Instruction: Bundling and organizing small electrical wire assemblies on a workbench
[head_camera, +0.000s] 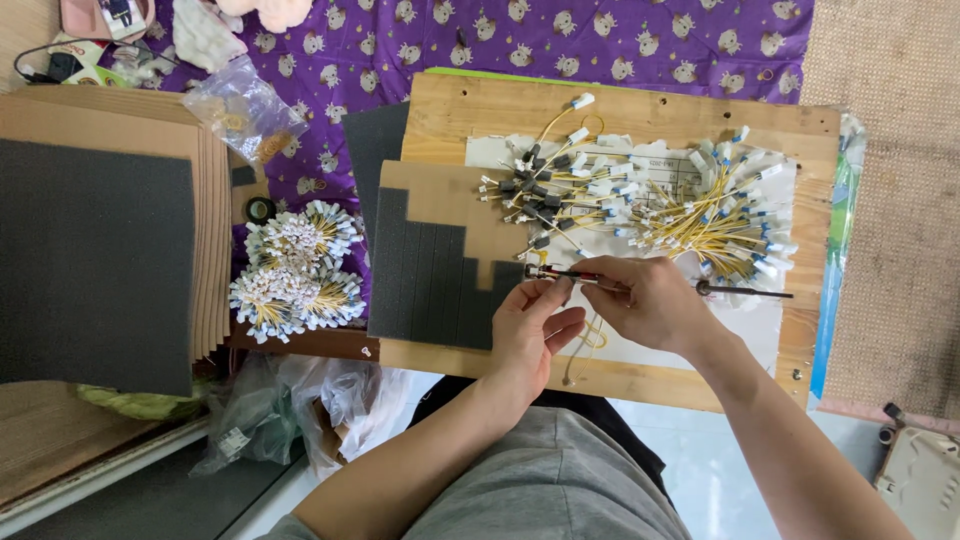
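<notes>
My right hand (645, 300) grips a thin tool with a red and black handle (570, 273) and a long dark shaft that sticks out to the right (745, 291). My left hand (530, 325) pinches at the tool's tip, where a small connector on a yellow wire (590, 345) hangs down. Both hands work over a wooden board (620, 110) resting on my lap. A loose pile of yellow wires with white and black connectors (650, 200) lies on white paper just beyond my hands.
Dark foam strips on cardboard (440, 265) sit left of my hands. Bundled yellow wires with white ends (295, 270) lie on the purple patterned cloth (500, 40). A stack of cardboard sheets with grey foam (95, 260) fills the left. Plastic bags (270, 405) lie below.
</notes>
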